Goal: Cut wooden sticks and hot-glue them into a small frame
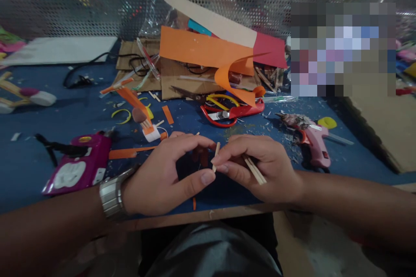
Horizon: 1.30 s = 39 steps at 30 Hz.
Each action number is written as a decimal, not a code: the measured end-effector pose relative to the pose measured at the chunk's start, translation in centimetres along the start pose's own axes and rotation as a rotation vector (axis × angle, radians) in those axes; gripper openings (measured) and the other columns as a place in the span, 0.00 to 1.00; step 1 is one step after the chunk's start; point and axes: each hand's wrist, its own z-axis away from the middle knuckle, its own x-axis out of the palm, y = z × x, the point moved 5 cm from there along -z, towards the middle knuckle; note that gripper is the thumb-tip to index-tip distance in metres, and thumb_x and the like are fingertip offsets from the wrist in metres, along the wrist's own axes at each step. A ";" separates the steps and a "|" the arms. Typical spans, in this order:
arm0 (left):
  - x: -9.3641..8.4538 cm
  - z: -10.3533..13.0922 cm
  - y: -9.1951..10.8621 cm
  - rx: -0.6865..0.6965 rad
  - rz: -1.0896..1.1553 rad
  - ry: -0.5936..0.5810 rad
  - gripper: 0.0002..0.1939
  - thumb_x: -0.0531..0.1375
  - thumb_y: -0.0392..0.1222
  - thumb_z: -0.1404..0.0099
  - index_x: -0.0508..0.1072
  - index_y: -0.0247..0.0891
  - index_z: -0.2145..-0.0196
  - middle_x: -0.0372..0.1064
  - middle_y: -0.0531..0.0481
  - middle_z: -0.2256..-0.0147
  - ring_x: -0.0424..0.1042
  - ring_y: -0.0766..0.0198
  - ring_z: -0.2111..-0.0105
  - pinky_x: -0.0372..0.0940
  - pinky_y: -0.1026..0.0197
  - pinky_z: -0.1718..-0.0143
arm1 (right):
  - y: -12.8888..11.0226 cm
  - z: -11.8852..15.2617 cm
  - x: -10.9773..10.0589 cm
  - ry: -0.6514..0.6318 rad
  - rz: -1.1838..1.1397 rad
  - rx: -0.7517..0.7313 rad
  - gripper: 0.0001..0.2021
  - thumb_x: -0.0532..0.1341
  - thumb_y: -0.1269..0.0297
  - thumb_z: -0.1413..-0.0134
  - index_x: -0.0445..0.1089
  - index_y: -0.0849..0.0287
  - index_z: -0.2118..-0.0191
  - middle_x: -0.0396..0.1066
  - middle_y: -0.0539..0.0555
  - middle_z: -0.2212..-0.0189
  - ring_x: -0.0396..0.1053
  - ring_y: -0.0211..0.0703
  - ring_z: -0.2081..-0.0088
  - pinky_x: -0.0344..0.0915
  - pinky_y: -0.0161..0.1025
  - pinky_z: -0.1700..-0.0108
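Above the table's front edge, my left hand [169, 171] and my right hand [264, 166] meet at a short thin wooden stick [216, 156]. The right thumb and forefinger pinch its middle. My left thumb and forefinger curve round to its two ends, so the fingers are closed on it. A few more wooden sticks [254, 169] are tucked in my right hand, their ends poking out past the curled fingers. Beyond my left hand stands a small orange paper-and-stick construction [138, 106] with a brown round piece and a white base.
A pink glue gun [313, 136] lies at right, a purple power strip [79, 162] at left. Behind my hands are a red cutter knife [247, 109], scissors with red and yellow handles [205, 114], orange paper [201, 49] and cardboard [178, 87]. A perforated metal panel [113, 4] bounds the back.
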 end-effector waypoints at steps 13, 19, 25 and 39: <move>0.1 -0.1 0.1 -0.010 0.072 -0.034 0.21 0.67 0.57 0.25 0.78 0.44 0.42 0.83 0.46 0.50 0.81 0.52 0.52 0.74 0.51 0.50 | -0.1 0.2 0.2 -0.057 0.010 -0.002 0.03 0.73 0.67 0.29 0.82 0.58 0.53 0.82 0.50 0.67 0.74 0.33 0.73 0.69 0.31 0.69; 0.1 -0.3 0.2 -0.012 0.030 -0.044 0.20 0.67 0.59 0.25 0.80 0.44 0.45 0.84 0.47 0.52 0.81 0.53 0.54 0.73 0.52 0.51 | -0.3 0.2 0.3 -0.057 0.009 -0.047 0.05 0.73 0.67 0.30 0.83 0.59 0.52 0.78 0.47 0.72 0.70 0.32 0.74 0.67 0.31 0.69; 0.1 -0.2 0.1 -0.006 -0.031 -0.029 0.21 0.66 0.60 0.26 0.79 0.44 0.45 0.84 0.47 0.53 0.81 0.52 0.54 0.74 0.51 0.49 | -0.3 0.0 0.1 -0.063 -0.025 -0.067 0.02 0.72 0.70 0.29 0.84 0.57 0.55 0.85 0.52 0.67 0.80 0.37 0.67 0.74 0.33 0.63; 0.0 -0.2 0.3 0.026 -0.018 0.014 0.26 0.73 0.61 0.30 0.76 0.46 0.42 0.83 0.48 0.51 0.81 0.52 0.53 0.73 0.50 0.49 | -0.4 0.0 0.2 -0.111 -0.038 -0.007 0.03 0.71 0.68 0.27 0.81 0.58 0.58 0.85 0.53 0.66 0.80 0.36 0.68 0.75 0.33 0.63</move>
